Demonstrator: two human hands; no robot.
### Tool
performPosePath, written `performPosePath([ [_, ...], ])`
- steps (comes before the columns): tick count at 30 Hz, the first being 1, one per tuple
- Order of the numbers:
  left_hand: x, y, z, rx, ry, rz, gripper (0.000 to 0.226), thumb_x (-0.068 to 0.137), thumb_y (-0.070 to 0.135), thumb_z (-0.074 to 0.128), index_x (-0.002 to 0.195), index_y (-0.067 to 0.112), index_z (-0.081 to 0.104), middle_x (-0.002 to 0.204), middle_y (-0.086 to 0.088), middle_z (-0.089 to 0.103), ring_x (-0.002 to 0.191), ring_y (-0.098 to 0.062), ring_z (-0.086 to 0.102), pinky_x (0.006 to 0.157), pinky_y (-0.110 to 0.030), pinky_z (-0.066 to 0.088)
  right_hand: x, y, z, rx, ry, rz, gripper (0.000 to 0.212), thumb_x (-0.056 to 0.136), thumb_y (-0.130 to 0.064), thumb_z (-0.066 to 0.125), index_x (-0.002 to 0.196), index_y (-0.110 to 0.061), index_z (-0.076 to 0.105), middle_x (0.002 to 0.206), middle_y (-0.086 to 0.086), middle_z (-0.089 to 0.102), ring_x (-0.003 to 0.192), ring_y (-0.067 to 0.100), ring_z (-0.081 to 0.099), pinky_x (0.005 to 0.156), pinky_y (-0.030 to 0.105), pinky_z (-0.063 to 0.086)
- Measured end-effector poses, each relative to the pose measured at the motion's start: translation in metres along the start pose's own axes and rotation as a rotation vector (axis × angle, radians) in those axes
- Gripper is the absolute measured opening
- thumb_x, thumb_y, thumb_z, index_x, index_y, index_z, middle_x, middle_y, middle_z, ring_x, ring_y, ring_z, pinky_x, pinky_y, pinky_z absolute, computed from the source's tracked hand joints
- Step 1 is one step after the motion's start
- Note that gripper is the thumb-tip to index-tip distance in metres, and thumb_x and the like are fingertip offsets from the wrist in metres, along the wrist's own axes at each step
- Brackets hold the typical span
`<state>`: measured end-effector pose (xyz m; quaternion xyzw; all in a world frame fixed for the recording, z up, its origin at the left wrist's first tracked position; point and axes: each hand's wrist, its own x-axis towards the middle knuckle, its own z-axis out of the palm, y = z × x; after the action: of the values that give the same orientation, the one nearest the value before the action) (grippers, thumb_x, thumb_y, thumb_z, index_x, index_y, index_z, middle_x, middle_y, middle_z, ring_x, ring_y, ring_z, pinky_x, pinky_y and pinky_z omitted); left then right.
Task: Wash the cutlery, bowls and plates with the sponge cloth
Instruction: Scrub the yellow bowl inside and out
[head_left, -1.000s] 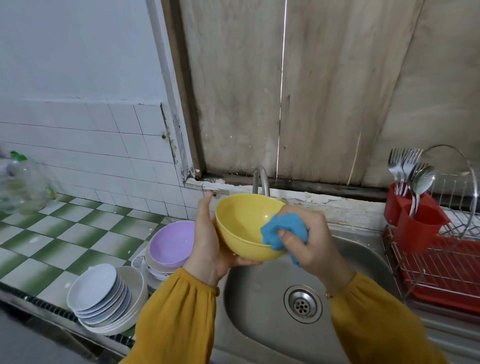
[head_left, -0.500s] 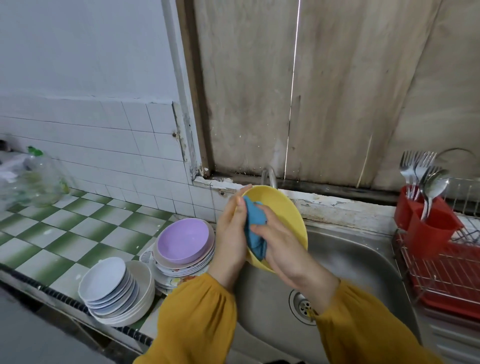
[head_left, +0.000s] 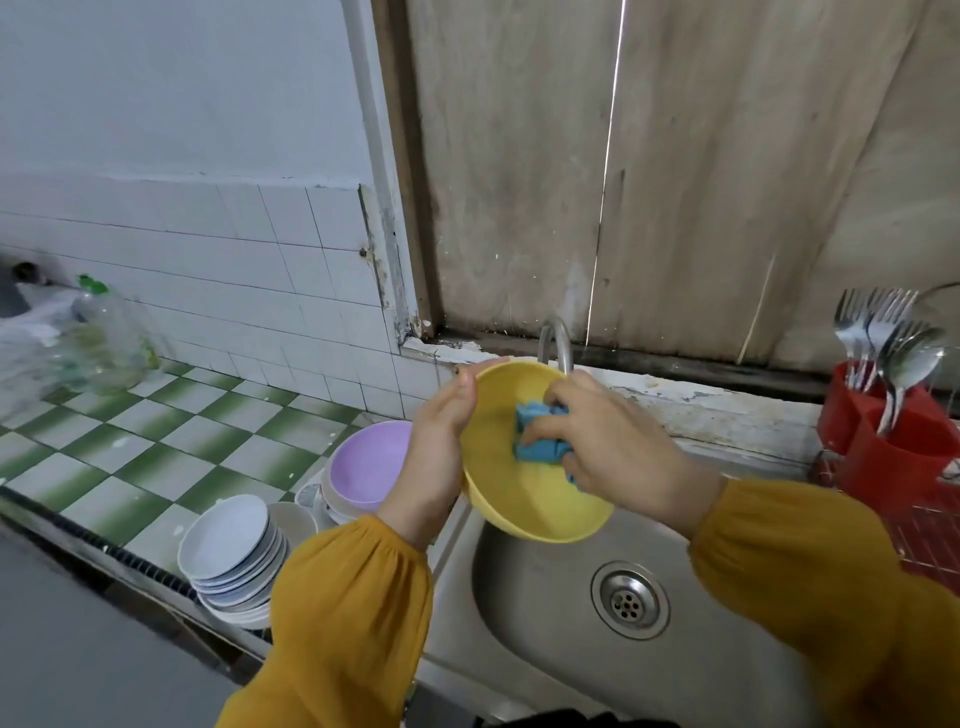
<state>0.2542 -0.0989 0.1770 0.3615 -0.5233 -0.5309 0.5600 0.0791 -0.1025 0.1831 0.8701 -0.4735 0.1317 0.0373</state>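
While gripping the yellow bowl (head_left: 530, 506) by its rim in the left hand (head_left: 437, 447), tilted over the sink (head_left: 519, 649), and pinching the blue sponge cloth (head_left: 536, 450) against its inside with the right hand (head_left: 618, 453), sweep firm circles round the wall, turning the bowl bit by bit

- The yellow bowl (head_left: 540, 499) looks to me like smooth, matt plastic, and so does the purple bowl (head_left: 371, 462).
- I read the sponge cloth (head_left: 537, 449) as soft, matt blue cloth.
- The sink (head_left: 545, 649) is brushed metal with a dull sheen.
- The cutlery (head_left: 883, 332) is shiny, polished metal.
- The boards (head_left: 675, 182) I see behind are rough, stained wood.
- The worktop (head_left: 156, 431) is glossy glazed tile.
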Motion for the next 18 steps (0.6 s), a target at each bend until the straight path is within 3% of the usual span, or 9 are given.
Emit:
performPosePath([
  [2, 0.0, 0.002, 0.007, 0.008, -0.02, 0.0, 0.056, 0.085, 0.043, 0.042, 0.124, 0.006, 0.061, 0.122, -0.017, 0.066, 0.114, -0.031, 0.062, 0.098, -0.043, 0.05, 0.009, 0.0, 0.004, 0.076, 0.256, 0.11, 0.042, 0.079, -0.004, 0.062, 0.118, -0.018, 0.065, 0.111, 0.01, 0.053, 0.108, 0.03, 0.05, 0.08, 0.043, 0.049],
  [4, 0.004, 0.005, 0.01, 0.036, -0.02, 0.034, 0.053, 0.088, 0.042, 0.041, 0.121, 0.006, 0.063, 0.119, -0.016, 0.067, 0.112, -0.028, 0.063, 0.099, -0.039, 0.049, 0.015, -0.013, 0.016, 0.392, 0.401, 0.111, 0.041, 0.074, -0.003, 0.067, 0.113, -0.014, 0.067, 0.108, 0.008, 0.062, 0.103, 0.026, 0.058, 0.088, 0.041, 0.049],
  [7, 0.01, 0.01, 0.002, 0.042, 0.009, 0.056, 0.05, 0.09, 0.044, 0.039, 0.116, 0.011, 0.065, 0.112, -0.013, 0.069, 0.104, -0.023, 0.065, 0.092, -0.036, 0.052, 0.009, -0.032, 0.014, 0.826, 0.104, 0.066, 0.04, 0.075, 0.005, 0.072, 0.11, -0.013, 0.071, 0.109, -0.002, 0.068, 0.106, 0.014, 0.061, 0.099, 0.03, 0.046],
  [8, 0.011, 0.01, -0.003, 0.04, 0.022, 0.058, 0.052, 0.087, 0.047, 0.039, 0.115, 0.012, 0.066, 0.113, -0.012, 0.07, 0.104, -0.023, 0.066, 0.091, -0.035, 0.053, 0.006, -0.029, 0.01, 0.766, -0.017, -0.021, 0.04, 0.075, 0.009, 0.068, 0.107, -0.014, 0.073, 0.108, -0.002, 0.067, 0.106, 0.013, 0.06, 0.098, 0.029, 0.046],
  [10, 0.012, 0.01, -0.009, 0.022, 0.039, 0.056, 0.053, 0.085, 0.048, 0.04, 0.114, 0.013, 0.066, 0.111, -0.008, 0.071, 0.103, -0.021, 0.067, 0.088, -0.032, 0.054, 0.006, -0.014, 0.003, 0.378, -0.132, -0.168, 0.046, 0.075, 0.009, 0.059, 0.103, -0.024, 0.074, 0.106, -0.002, 0.064, 0.105, 0.017, 0.054, 0.09, 0.036, 0.046],
  [12, 0.01, 0.007, -0.005, -0.015, 0.025, 0.036, 0.054, 0.086, 0.045, 0.041, 0.118, 0.008, 0.064, 0.114, -0.011, 0.07, 0.105, -0.022, 0.066, 0.089, -0.033, 0.054, 0.011, -0.002, 0.0, 0.026, -0.01, -0.069, 0.044, 0.078, 0.002, 0.059, 0.107, -0.029, 0.07, 0.108, 0.0, 0.059, 0.109, 0.024, 0.05, 0.081, 0.037, 0.047],
  [13, 0.009, 0.005, -0.001, -0.022, 0.009, 0.031, 0.054, 0.087, 0.042, 0.042, 0.12, 0.005, 0.063, 0.116, -0.013, 0.068, 0.107, -0.023, 0.065, 0.092, -0.034, 0.053, 0.014, -0.002, 0.003, -0.015, 0.114, 0.014, 0.043, 0.079, 0.0, 0.06, 0.112, -0.027, 0.069, 0.11, 0.003, 0.058, 0.11, 0.026, 0.05, 0.08, 0.037, 0.047],
  [16, 0.008, 0.001, 0.008, 0.01, -0.025, 0.049, 0.039, 0.095, 0.031, 0.041, 0.114, 0.008, 0.065, 0.108, -0.009, 0.069, 0.103, -0.018, 0.065, 0.091, -0.029, 0.054, 0.018, -0.021, 0.018, 0.423, 0.348, 0.121, 0.046, 0.074, 0.0, 0.066, 0.116, -0.018, 0.067, 0.108, 0.001, 0.063, 0.104, 0.02, 0.057, 0.089, 0.033, 0.046],
  [18, 0.008, 0.001, 0.005, 0.024, -0.009, 0.058, 0.033, 0.098, 0.028, 0.04, 0.109, 0.014, 0.068, 0.101, -0.004, 0.071, 0.097, -0.016, 0.066, 0.085, -0.026, 0.054, 0.012, -0.034, 0.02, 0.829, 0.171, 0.092, 0.043, 0.076, -0.003, 0.07, 0.114, -0.023, 0.065, 0.104, -0.009, 0.066, 0.101, 0.008, 0.061, 0.092, 0.024, 0.047],
])
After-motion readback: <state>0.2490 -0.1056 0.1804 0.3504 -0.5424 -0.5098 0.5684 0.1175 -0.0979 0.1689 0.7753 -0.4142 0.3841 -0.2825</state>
